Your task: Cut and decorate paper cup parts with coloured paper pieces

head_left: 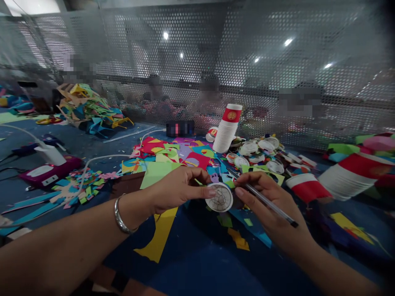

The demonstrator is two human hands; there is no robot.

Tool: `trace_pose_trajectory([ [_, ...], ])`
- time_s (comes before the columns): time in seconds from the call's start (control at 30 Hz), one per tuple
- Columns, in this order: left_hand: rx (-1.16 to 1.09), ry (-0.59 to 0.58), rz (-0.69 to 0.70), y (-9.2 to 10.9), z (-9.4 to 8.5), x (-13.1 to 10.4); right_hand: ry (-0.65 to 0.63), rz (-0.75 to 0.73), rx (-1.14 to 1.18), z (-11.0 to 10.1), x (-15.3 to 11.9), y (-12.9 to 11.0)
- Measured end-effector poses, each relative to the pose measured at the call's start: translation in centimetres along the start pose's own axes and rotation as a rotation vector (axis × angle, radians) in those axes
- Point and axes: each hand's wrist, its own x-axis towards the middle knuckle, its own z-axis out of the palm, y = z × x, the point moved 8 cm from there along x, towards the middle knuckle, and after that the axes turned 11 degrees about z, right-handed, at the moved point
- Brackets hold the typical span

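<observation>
Near the middle, my left hand (pixel 188 185) pinches a small round white disc (pixel 219 197) between thumb and fingers. Dark lines mark the face of the disc, which looks like a cut-off paper cup bottom. A small purple paper piece (pixel 214 177) shows just above its rim. My right hand (pixel 268 201) is closed around a clear-barrelled pen (pixel 268 200) whose black end points down and right. The fingertips of this hand are beside the disc's right edge; the pen's tip is hard to make out. Coloured paper scraps (pixel 197 160) lie just beyond both hands.
A tilted stack of paper cups (pixel 226 131) stands behind the hands, beside a pile of cut cup bottoms (pixel 259 150). More red-and-white cups (pixel 352 176) lie at right. A purple power strip (pixel 51 170) with cables is at left. A perforated metal panel (pixel 185 61) runs behind.
</observation>
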Motion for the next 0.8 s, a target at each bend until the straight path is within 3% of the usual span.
trace_pose_trajectory([
  [0.27,0.017,0.188,-0.011,0.3,-1.4,-0.2,0.004,0.023,-0.021,-0.1,0.0,0.1],
  [0.47,-0.214,0.300,-0.010,0.3,-1.7,-0.1,0.015,0.035,0.006,0.0,0.1,0.4],
  [0.6,-0.361,0.373,-0.006,0.3,-1.7,-0.2,-0.048,0.010,-0.005,0.7,0.0,0.8],
  [0.8,-0.409,0.447,-0.016,0.6,-1.8,-0.4,-0.079,-0.008,-0.126,1.0,0.0,0.9],
])
